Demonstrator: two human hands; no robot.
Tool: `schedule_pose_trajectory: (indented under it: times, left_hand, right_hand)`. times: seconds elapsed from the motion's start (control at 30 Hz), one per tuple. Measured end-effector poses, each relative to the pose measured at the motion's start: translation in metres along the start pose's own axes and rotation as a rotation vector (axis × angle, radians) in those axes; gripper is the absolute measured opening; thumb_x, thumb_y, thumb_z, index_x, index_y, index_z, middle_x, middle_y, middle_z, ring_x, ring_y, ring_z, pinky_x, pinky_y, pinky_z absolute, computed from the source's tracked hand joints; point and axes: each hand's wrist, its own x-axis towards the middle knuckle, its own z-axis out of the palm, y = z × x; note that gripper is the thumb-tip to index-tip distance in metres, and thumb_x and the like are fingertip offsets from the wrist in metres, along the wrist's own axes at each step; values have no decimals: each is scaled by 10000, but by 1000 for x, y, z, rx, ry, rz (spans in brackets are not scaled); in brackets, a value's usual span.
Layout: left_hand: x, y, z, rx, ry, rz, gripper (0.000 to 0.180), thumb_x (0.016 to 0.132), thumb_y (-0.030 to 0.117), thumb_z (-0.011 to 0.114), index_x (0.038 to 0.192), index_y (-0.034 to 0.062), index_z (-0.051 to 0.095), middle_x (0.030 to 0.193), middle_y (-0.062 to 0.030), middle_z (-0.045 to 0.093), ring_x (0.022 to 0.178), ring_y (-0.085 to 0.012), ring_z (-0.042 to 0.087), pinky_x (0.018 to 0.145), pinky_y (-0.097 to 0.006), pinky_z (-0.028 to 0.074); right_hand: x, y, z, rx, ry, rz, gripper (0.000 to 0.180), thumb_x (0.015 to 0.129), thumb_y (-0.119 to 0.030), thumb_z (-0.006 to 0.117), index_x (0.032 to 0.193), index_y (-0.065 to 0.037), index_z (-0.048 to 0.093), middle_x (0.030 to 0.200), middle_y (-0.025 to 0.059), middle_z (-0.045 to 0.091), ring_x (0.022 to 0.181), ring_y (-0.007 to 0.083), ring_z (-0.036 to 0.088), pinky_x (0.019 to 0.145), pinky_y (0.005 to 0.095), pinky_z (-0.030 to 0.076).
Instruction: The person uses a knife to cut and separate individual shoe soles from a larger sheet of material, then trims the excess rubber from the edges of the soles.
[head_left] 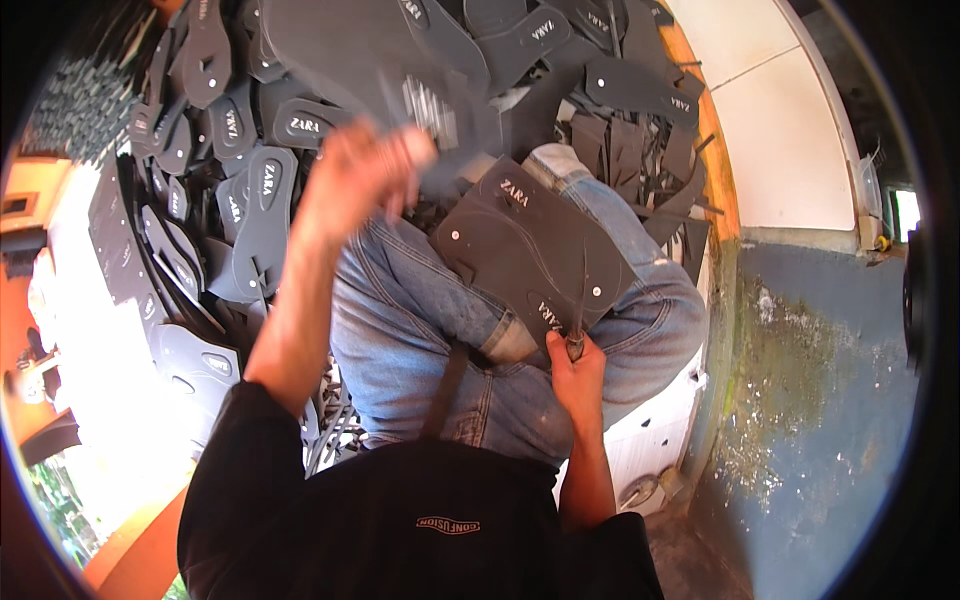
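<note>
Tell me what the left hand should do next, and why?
Probably the left hand should come down and steady the sheet on the jeans. It's off to one side, blurred, so it isn't bracing the sheet. The right hand grips a tool by the sheet's near edge, and the sole shapes there don't look cut out yet.

Dark sheet [545,225] across my lap: one short word in pale capitals [514,192] near each end, plus small round white marks [597,292], too tiny to read. Pile to my left: similar capitals along the long grey sole [262,230] and on the small insole [290,128]; more on the sole to the right [630,85]. Large sheet beyond [350,50]: white patch smeared, unreadable. My black shirt [400,565]: capitals inside an outlined emblem [448,524]
</note>
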Motion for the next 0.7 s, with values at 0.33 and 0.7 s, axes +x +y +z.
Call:
schedule_pose_trajectory:
  times: [0.33,0.7]
  left_hand:
    - [-8,-82,79,-700,157,-229,248,854,197,593,1040,36,570,884,-78,630,815,-189,608,751,-321,503]
    - [-78,-130,214,-921,58,-781,434,827,242,673,1158,45,472,1074,-74,580,1050,-202,547,901,-350,460]
  right_hand:
    - [2,1,0,190,68,76,283,862,-223,634,736,22,569,555,55,539,504,96,475,477,283,379]
    - [-8,1,-8,329,123,72,276,881,-237,632,742,-13,550,574,-2,530,493,47,439,445,216,336]
